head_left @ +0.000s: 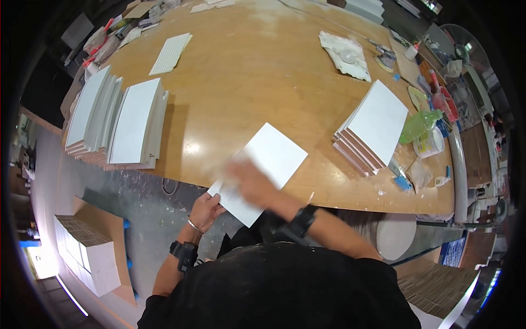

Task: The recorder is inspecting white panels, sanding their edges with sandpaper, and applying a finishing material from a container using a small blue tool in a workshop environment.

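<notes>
A white rectangular panel (280, 155) lies across the front edge of the wooden table (235, 71), its near corner jutting out toward my body. My left hand (206, 211) is closed on the panel's left corner, the thumb on top. Over the panel's left part is my right hand (251, 180), smeared by motion. A pale blur shows by its fingers, and whether it holds anything cannot be made out.
Stacks of white panels stand at the left (131, 123) and right (375, 123). A perforated white sheet (171, 54), a white cloth (345, 55) and a sander (386, 57) lie farther back. At the right are a green bottle (421, 126) and a white tub (429, 143).
</notes>
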The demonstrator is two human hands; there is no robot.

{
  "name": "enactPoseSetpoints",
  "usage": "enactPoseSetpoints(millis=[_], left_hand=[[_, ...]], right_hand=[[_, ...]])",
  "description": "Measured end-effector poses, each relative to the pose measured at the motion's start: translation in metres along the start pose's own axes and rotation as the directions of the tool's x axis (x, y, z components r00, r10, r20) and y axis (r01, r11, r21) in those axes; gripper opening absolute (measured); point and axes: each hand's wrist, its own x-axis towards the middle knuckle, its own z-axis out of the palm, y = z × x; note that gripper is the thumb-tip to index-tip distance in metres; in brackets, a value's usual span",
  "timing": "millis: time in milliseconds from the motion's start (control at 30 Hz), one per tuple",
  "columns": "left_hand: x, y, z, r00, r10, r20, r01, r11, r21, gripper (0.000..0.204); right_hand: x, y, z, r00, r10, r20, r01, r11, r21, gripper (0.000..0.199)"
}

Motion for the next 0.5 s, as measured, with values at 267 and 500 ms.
enactPoseSetpoints(millis=[267, 500], left_hand=[[-0.004, -0.001, -0.008, 0.979, 0.072, -0.191, -0.055, 0.994, 0.096, 0.023], [-0.013, -0.005, 0.011, 0.766, 0.415, 0.492, -0.378, -0.329, 0.866, 0.090]], right_hand=[[-0.008, 0.094, -0.067, 0.960, 0.129, -0.251, -0.211, 0.918, -0.335, 0.047], [-0.089, 0.078, -0.093, 0.852, 0.360, -0.380, -0.427, 0.898, -0.108, 0.048]])
